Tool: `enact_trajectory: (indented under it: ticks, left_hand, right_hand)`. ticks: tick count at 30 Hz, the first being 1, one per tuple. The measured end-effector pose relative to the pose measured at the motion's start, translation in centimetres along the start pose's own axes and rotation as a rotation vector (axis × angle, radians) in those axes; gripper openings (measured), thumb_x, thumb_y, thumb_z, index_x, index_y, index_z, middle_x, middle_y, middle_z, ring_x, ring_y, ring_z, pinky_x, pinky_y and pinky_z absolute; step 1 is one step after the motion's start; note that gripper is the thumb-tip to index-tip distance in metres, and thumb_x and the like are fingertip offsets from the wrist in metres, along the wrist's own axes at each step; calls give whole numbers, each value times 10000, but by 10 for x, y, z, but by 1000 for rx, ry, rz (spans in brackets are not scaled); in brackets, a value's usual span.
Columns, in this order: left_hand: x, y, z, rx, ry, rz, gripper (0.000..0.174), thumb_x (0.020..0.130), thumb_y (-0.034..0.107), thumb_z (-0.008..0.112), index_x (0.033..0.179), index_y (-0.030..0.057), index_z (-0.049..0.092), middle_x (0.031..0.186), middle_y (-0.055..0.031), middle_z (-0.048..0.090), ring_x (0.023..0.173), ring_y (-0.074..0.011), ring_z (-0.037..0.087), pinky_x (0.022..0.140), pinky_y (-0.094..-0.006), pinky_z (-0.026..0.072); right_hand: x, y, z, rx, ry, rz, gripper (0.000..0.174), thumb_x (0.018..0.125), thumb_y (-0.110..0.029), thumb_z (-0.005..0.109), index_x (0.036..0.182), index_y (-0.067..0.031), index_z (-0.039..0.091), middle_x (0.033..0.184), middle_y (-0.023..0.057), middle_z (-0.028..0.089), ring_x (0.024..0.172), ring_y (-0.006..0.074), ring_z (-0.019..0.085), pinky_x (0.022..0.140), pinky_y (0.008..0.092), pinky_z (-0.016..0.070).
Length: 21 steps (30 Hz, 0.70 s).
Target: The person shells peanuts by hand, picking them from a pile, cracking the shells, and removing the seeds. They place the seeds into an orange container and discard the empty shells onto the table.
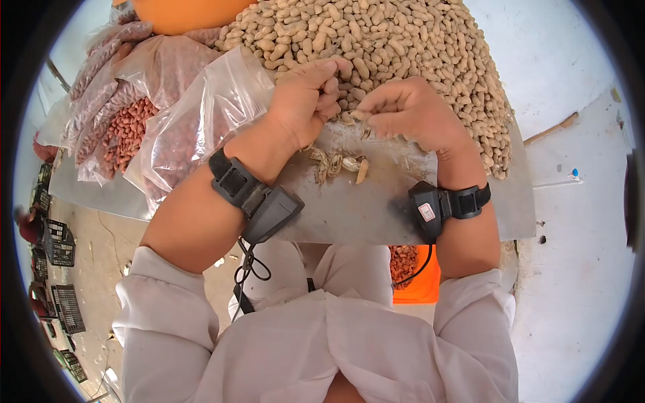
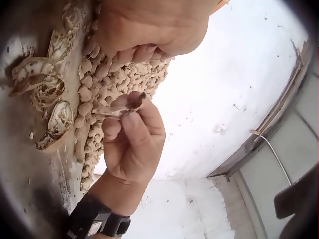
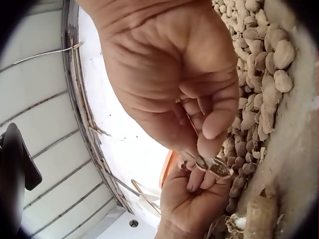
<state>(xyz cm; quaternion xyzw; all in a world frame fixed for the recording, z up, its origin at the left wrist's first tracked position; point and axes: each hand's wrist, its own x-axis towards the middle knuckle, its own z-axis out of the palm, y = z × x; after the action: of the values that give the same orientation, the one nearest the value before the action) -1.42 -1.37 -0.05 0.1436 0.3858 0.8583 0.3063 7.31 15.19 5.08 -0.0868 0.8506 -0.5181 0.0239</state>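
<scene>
Between the thumb and fingertips of my right hand (image 1: 418,114) is a split peanut shell (image 3: 217,168), its hollow inside showing in the right wrist view. My left hand (image 1: 306,99) is close by on the left, its fingers curled in toward the palm; what lies inside them is hidden. Both hands are at the near edge of a large heap of unshelled peanuts (image 1: 383,47). Just below them, broken peanut shells (image 1: 329,166) lie on the grey metal tabletop (image 1: 356,215).
Clear plastic bags (image 1: 201,114) and red peanut kernels (image 1: 129,131) lie on the left. An orange container (image 1: 195,15) stands behind them. Below the table's near edge, an orange bin (image 1: 428,282) holds reddish bits. Black crates (image 1: 67,307) stand on the floor at far left.
</scene>
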Motion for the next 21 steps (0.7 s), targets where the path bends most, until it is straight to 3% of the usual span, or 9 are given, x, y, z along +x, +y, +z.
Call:
enact_trajectory:
  ticks: [1,4,7,13,16,19,21]
  left_hand:
    - [0,1,0,-5,-1,1,217,926,174,454,1056,12,517,650,27,442,463,-52,301,442,-194,261]
    - [0,0,0,-34,11,-7,228,931,196,452,1038,9,527,652,27,439,473,-49,304,449,-192,263]
    - [1,0,-1,-108,20,-48,243,932,209,453,1022,1,541,657,26,446,476,-51,309,446,-194,267]
    - [1,-1,-1,-129,17,-74,256,929,206,461,1023,-13,553,664,8,468,480,-57,318,440,-196,273]
    - [0,0,0,-108,15,-80,233,923,183,472,1012,-15,557,663,2,473,484,-56,320,439,-188,269]
    - [-1,-1,3,-21,14,-80,195,903,142,510,1005,-12,571,678,9,484,494,-47,327,436,-177,272]
    - [-2,-3,5,17,-4,-103,176,885,126,547,994,-6,586,695,10,493,498,-43,334,433,-172,273]
  right_hand:
    - [-1,-1,1,-24,-74,26,129,751,-46,654,869,6,657,692,31,619,580,78,566,497,201,430]
    - [-2,1,-6,-282,-16,38,158,710,-47,676,857,5,651,680,44,617,565,87,561,494,220,426]
    - [1,13,-19,-598,117,33,218,625,-155,707,780,-19,636,665,75,604,612,187,580,554,310,447]
    - [4,18,-6,-874,169,64,261,604,-153,725,787,7,630,728,105,609,675,230,585,602,302,456]
    - [5,23,-8,-945,204,30,222,604,-147,696,765,-13,621,793,150,616,736,320,586,650,378,465]
    - [6,24,-18,-936,264,35,207,645,-143,699,790,-13,628,769,135,615,677,262,589,626,346,468]
    - [4,18,-19,-624,354,12,173,680,-110,682,816,-17,631,746,108,612,644,202,571,596,306,462]
